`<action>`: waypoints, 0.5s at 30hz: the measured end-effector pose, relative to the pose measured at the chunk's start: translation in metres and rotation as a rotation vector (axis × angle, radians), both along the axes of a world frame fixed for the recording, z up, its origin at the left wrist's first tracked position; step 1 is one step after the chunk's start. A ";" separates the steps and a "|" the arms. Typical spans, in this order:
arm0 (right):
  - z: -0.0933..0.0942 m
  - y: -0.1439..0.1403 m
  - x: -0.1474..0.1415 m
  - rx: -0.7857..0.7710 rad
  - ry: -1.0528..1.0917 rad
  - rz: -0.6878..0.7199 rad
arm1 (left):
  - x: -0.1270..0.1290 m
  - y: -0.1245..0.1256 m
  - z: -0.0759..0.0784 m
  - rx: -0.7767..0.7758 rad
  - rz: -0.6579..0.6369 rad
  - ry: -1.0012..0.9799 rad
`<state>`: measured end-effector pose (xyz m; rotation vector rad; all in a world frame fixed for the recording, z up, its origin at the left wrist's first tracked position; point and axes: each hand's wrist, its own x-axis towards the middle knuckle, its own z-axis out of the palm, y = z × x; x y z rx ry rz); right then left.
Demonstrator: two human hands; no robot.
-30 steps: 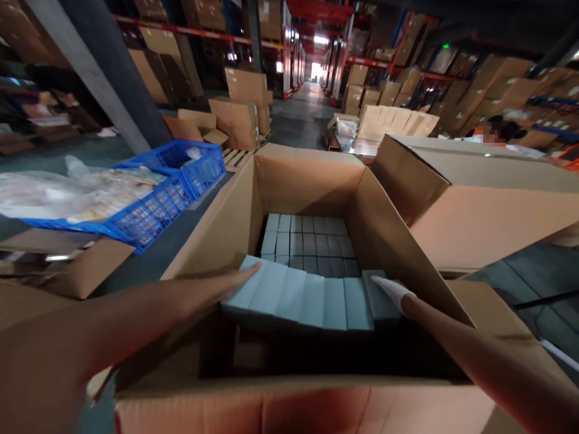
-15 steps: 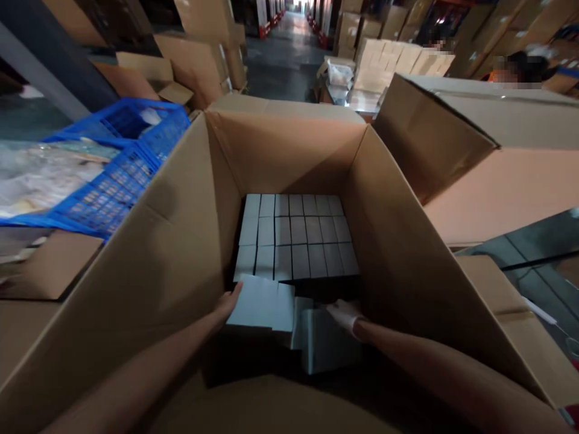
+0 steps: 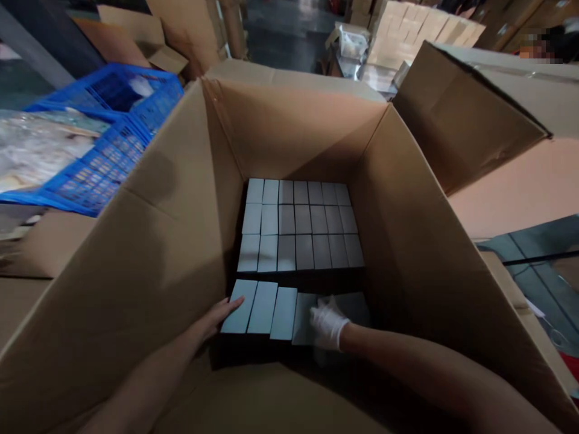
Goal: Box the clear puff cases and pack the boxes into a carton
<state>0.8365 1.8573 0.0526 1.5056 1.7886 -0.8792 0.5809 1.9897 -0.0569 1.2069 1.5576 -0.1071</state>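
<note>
Row of small grey boxes (image 3: 271,313) at carton (image 3: 172,241) bottom, near wall. Your left hand (image 3: 217,316) flat against row end; right hand (image 3: 328,324), gloved, pressing top, neither clamped. Judged light, stiff, smooth card: squeeze row from both ends.

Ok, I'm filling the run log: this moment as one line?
left hand flat on row of small grey boxes | right hand gloved, pressing same row | inside large carton | blue crates left

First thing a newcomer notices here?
The big open carton fills the view, with a neat grid of grey boxes at its bottom. Nearer, the bare left hand and gloved right hand press on a looser row of boxes. A blue crate sits left.
</note>
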 end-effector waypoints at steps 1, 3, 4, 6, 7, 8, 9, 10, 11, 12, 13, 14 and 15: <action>0.003 0.003 0.006 0.009 -0.043 -0.004 | -0.001 -0.004 -0.003 0.041 -0.031 0.026; 0.012 0.008 0.021 0.030 -0.109 -0.038 | 0.002 -0.006 -0.004 0.175 -0.090 0.096; 0.018 0.011 0.027 0.032 -0.130 -0.062 | 0.007 -0.006 -0.002 0.263 -0.122 0.128; 0.030 0.013 0.035 0.021 -0.152 -0.112 | 0.024 -0.006 0.004 0.428 -0.227 0.129; 0.035 0.012 0.037 0.013 -0.155 -0.137 | 0.037 -0.007 0.008 0.491 -0.311 0.090; 0.040 0.011 0.038 0.011 -0.154 -0.162 | 0.054 -0.009 0.012 0.535 -0.416 0.025; 0.045 0.008 0.039 0.015 -0.153 -0.190 | 0.074 -0.013 0.014 0.557 -0.539 -0.059; 0.049 0.005 0.041 0.022 -0.153 -0.221 | 0.096 -0.017 0.016 0.566 -0.666 -0.149; 0.053 0.000 0.045 0.027 -0.156 -0.257 | 0.120 -0.022 0.017 0.565 -0.781 -0.229; 0.056 -0.005 0.049 0.029 -0.164 -0.299 | 0.145 -0.027 0.017 0.555 -0.879 -0.290; 0.059 -0.010 0.055 0.025 -0.172 -0.345 | 0.169 -0.031 0.015 0.543 -0.954 -0.330; 0.061 -0.015 0.062 0.014 -0.180 -0.396 | 0.191 -0.034 0.013 0.528 -1.014 -0.363; 0.062 -0.020 0.068 0.001 -0.184 -0.448 | 0.211 -0.037 0.010 0.514 -1.060 -0.394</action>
